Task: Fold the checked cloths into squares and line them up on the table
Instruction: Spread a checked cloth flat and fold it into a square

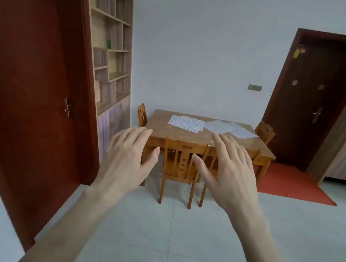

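Observation:
Several white checked cloths lie spread flat and overlapping on a wooden table (159,129) across the room: one group (186,123) at the far middle, another (230,128) to its right. I stand well short of the table. My left hand (129,158) and my right hand (228,168) are both held out in front of me, palms down, fingers straight and spread, holding nothing and touching nothing.
A wooden chair (181,166) stands at the table's near side, with others at the left (142,115) and right (264,132). A red-brown open door (32,83) and shelves (112,47) are on the left. A dark door (311,100) and red mat (292,184) are on the right.

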### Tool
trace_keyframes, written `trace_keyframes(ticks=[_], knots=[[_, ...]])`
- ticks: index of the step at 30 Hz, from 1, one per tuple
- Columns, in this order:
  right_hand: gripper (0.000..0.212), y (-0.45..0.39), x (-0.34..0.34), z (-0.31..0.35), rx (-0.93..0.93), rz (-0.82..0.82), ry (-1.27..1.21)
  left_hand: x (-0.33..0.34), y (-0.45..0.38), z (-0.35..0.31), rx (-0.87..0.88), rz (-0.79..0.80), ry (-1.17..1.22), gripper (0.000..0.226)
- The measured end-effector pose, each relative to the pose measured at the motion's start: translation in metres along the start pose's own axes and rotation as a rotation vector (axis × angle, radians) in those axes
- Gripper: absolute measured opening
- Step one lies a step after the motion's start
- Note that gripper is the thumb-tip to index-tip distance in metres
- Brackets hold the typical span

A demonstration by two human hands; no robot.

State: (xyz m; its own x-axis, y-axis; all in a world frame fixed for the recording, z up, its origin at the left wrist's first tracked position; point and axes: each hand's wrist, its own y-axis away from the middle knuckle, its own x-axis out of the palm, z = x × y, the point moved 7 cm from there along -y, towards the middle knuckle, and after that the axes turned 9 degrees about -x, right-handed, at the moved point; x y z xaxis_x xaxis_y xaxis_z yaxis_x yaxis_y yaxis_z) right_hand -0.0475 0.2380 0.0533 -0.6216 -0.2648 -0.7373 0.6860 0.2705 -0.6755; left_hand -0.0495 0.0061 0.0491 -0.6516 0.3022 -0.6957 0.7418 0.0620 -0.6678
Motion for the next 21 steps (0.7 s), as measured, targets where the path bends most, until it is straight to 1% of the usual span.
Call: trace_keyframes(ticks=[2, 8, 15, 21], knots=[[0.080, -0.023, 0.019, -0.021, 0.027, 0.019, -0.021, 0.022, -0.026, 0.000, -0.014, 0.020, 0.016, 0.056], [0.080, -0.091, 0.091, -0.065, 0.002, 0.031, -0.026, 0.086, -0.094, 0.015, -0.021, 0.007, -0.031, 0.059], [0.081, -0.162, 0.177, -0.091, -0.006, 0.069, -0.013, 0.160, -0.164, 0.043, -0.053, 0.023, -0.050, 0.059], [0.082, -0.232, 0.259, -0.105, -0.002, 0.091, 0.009, 0.230, -0.237, 0.090, -0.040, 0.042, -0.036, 0.056]])
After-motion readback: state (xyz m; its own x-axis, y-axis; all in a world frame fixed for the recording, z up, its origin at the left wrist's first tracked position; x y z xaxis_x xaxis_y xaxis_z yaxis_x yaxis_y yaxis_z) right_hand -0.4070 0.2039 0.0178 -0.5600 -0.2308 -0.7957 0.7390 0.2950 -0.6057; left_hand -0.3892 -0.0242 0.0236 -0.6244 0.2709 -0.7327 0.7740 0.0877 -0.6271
